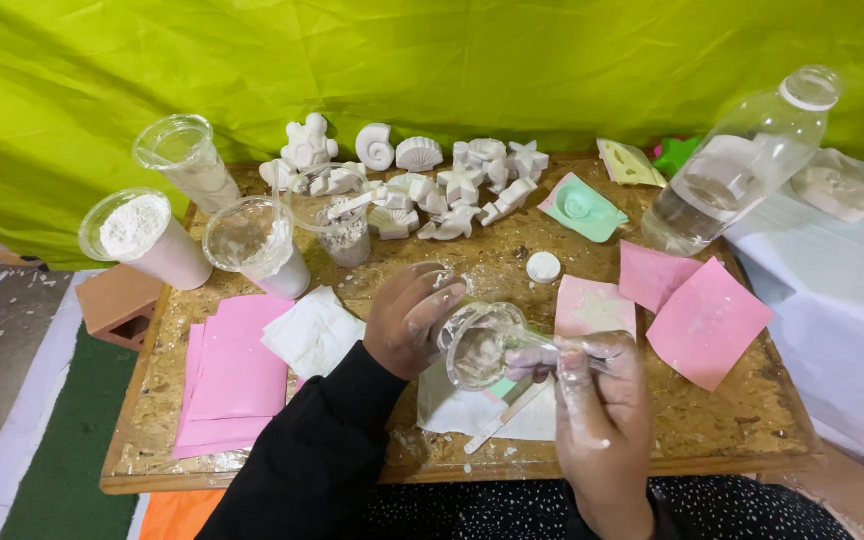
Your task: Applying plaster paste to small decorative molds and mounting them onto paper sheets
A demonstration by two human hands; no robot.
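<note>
left hand: fingers curled round a clear plastic cup, which lies tipped on its side above the middle of the front edge of the wooden table. sleeve black.

right hand: dusted white, fingers pinched shut on a thin stick whose end reaches into the mouth of the cup.

under the hands: a white sheet with a flat wooden stick lying across it.

left front of table: a stack of pink sheets, a folded white tissue just beside it.

left rear: four clear cups, one filled with white powder, one part filled, one tall and tilted, one with small white bits.

rear centre: a cluster of white plaster casts in shell, starfish and turtle shapes, touching one another.

right of the casts: a green mould and a yellow mould.

middle: a small white round cap.

right: three pink squares, two overlapping; a large clear bottle leaning, a little water in it.

backdrop: green cloth. far right: white cloth. off the table's left edge: a brick.
</note>
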